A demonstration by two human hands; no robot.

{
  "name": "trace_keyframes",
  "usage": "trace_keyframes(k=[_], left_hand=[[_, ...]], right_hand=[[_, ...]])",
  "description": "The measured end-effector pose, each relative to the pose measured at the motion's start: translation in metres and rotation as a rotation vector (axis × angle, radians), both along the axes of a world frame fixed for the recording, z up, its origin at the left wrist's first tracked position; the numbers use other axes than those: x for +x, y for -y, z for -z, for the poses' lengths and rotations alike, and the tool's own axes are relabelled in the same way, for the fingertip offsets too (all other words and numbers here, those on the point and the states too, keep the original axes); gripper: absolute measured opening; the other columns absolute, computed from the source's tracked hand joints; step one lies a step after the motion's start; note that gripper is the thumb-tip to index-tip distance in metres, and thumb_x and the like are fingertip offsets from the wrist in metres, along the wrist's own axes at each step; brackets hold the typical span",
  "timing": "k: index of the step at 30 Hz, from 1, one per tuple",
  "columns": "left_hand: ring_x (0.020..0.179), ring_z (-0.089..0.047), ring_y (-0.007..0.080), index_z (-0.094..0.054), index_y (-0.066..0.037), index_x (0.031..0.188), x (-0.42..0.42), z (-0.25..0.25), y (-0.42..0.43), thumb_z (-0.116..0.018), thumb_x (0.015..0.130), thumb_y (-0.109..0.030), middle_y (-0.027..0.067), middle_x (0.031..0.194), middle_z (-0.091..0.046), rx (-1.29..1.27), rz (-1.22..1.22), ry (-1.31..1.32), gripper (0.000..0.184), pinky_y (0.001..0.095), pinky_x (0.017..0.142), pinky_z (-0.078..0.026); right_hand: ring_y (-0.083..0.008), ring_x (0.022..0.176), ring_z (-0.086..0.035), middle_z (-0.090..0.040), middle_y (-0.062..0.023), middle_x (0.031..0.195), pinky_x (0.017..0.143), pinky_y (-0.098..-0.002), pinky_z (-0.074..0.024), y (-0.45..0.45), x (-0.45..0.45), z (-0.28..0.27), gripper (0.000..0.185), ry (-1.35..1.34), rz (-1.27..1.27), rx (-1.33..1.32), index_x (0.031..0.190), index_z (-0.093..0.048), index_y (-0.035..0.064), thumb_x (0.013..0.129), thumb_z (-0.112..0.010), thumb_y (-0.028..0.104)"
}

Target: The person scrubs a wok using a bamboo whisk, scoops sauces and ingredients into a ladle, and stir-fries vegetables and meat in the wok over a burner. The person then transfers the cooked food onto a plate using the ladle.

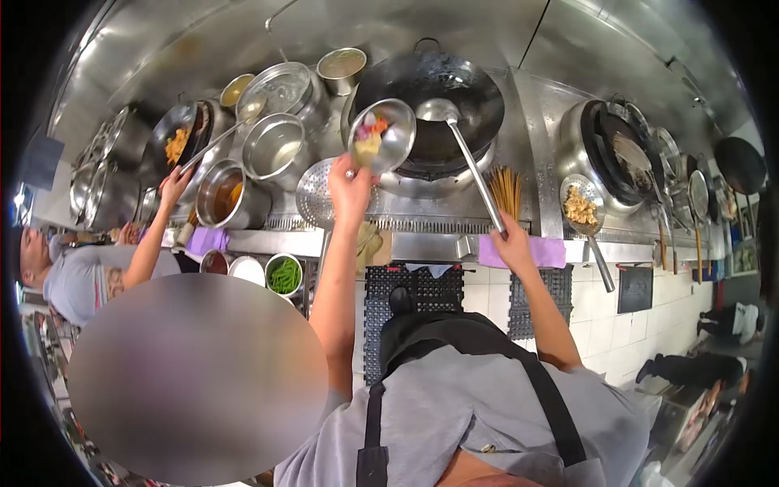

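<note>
My left hand (352, 187) is closed on the edge of a small metal bowl (401, 140), tilted above the left side of a large dark wok (381, 81). Inside the bowl lie chopped pieces (370, 136) in purple, orange and pale yellow. My right hand (513, 242) grips the handle end of a long metal ladle (472, 166), whose round head is in the wok. A bamboo wok brush (506, 191) stands just beyond my right hand, and a purple cloth (545, 252) lies beside it. A round perforated strainer (312, 193) lies partly behind my left hand.
Metal pots of liquid (258, 152) crowd the left. Green beans (284, 276) fill a container at the counter edge. On the right, a skimmer (596, 235) holds fried pieces near another wok (604, 142). A co-worker's hand (174, 187) holds a ladle at the left wok (161, 134).
</note>
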State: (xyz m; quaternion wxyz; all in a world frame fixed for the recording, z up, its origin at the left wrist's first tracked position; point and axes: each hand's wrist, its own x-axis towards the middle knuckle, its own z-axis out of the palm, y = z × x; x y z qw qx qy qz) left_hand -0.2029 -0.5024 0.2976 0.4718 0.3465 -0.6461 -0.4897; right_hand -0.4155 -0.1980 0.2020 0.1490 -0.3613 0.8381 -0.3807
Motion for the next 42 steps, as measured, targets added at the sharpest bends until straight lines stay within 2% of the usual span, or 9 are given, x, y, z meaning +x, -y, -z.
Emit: trace_keyframes(k=[3,13,16,22,24,31,35,39,42], left_hand=[[0.086,-0.059,0.0421,-0.056,0.006,0.07,-0.067,0.049,0.062,-0.067,0.075,0.001,0.0226,0.085,-0.062,-0.318,-0.063,0.299,0.013,0.0486,0.078,-0.047],[0.094,-0.063,0.0519,-0.061,0.003,0.095,-0.154,0.039,0.092,-0.056,0.082,0.006,0.0287,0.137,-0.047,-0.592,-0.041,0.453,0.015,0.0538,0.084,-0.054],[0.092,-0.063,0.0539,-0.062,0.001,0.093,-0.16,0.067,0.085,-0.058,0.081,0.006,0.026,0.134,-0.051,-0.641,0.192,0.606,0.014,0.054,0.08,-0.055],[0.076,-0.062,0.0381,-0.051,0.004,0.07,-0.119,0.073,0.082,-0.061,0.073,0.007,0.0251,0.092,-0.062,-0.544,-0.328,0.312,0.01,0.0461,0.071,-0.054],[0.073,-0.07,0.0265,-0.052,0.001,0.071,-0.079,0.065,0.065,-0.064,0.081,0.004,0.0154,0.088,-0.065,0.126,-0.198,0.069,0.015,0.0375,0.059,-0.055],[0.075,-0.073,0.0195,-0.066,0.002,0.097,0.118,0.057,-0.137,-0.069,0.089,-0.004,0.0096,0.088,-0.071,0.593,-0.132,-0.24,0.01,0.0316,0.069,-0.063],[0.076,-0.072,0.0166,-0.066,0.001,0.102,0.242,0.143,-0.311,-0.069,0.089,-0.003,0.0069,0.088,-0.07,0.742,-0.329,-0.29,0.013,0.029,0.071,-0.063],[0.076,-0.072,0.0197,-0.066,0.003,0.106,0.321,0.174,-0.52,-0.069,0.088,-0.001,0.0107,0.095,-0.071,0.856,-0.85,-0.533,0.018,0.031,0.076,-0.064],[0.081,-0.073,0.0264,-0.065,0.007,0.104,0.357,0.197,-0.681,-0.066,0.087,0.003,0.0155,0.096,-0.068,0.785,-1.401,-0.681,0.017,0.0379,0.073,-0.066]], right_hand=[[-0.0193,0.074,-0.064,-0.069,-0.0155,0.089,0.069,-0.034,-0.0511,-0.029,0.025,-0.031,0.053,0.087,0.061,0.059,0.138,-0.055,-0.0004,0.088,-0.068,0.01],[-0.0307,0.062,-0.064,-0.063,-0.0201,0.074,0.062,-0.0383,-0.0505,-0.052,0.001,-0.034,0.054,0.064,0.084,0.067,0.138,-0.056,0.0042,0.086,-0.07,0.008],[-0.0316,0.066,-0.066,-0.066,-0.0213,0.081,0.064,-0.0382,-0.0511,-0.048,-0.029,-0.035,0.056,0.089,0.027,0.182,0.14,-0.054,0.0051,0.086,-0.069,0.009],[-0.0137,0.065,-0.053,-0.062,-0.0065,0.084,0.06,-0.0306,-0.0453,-0.05,-0.071,0.006,0.056,0.122,-0.069,0.025,0.143,-0.052,0.0057,0.089,-0.067,0.007],[-0.0072,0.062,-0.047,-0.056,0.0009,0.076,0.056,-0.026,-0.0417,-0.047,-0.077,0.005,0.054,0.155,-0.075,0.067,0.142,-0.054,0.0047,0.089,-0.066,0.004],[-0.0169,0.058,-0.06,-0.066,-0.0091,0.088,0.052,-0.0321,-0.051,-0.017,-0.111,0.004,0.04,0.103,-0.463,0.177,0.13,-0.053,0.0028,0.09,-0.06,0.009],[-0.0345,0.133,-0.047,-0.044,-0.0275,0.148,0.097,-0.0367,-0.0501,0.013,-0.15,0.074,0.069,-0.163,-0.631,0.107,0.153,-0.029,-0.0046,0.095,-0.061,0.015],[-0.0305,0.08,-0.066,-0.065,-0.0221,0.109,0.075,-0.0438,-0.0546,0.039,-0.124,0.076,0.05,0.18,-0.583,0.268,0.133,-0.048,-0.0095,0.092,-0.057,0.017],[-0.0155,0.05,-0.051,-0.057,-0.0068,0.066,0.046,-0.0317,-0.0442,0.056,-0.089,0.094,0.024,0.039,-0.485,-0.043,0.108,-0.06,0.0018,0.093,-0.064,0.02]])
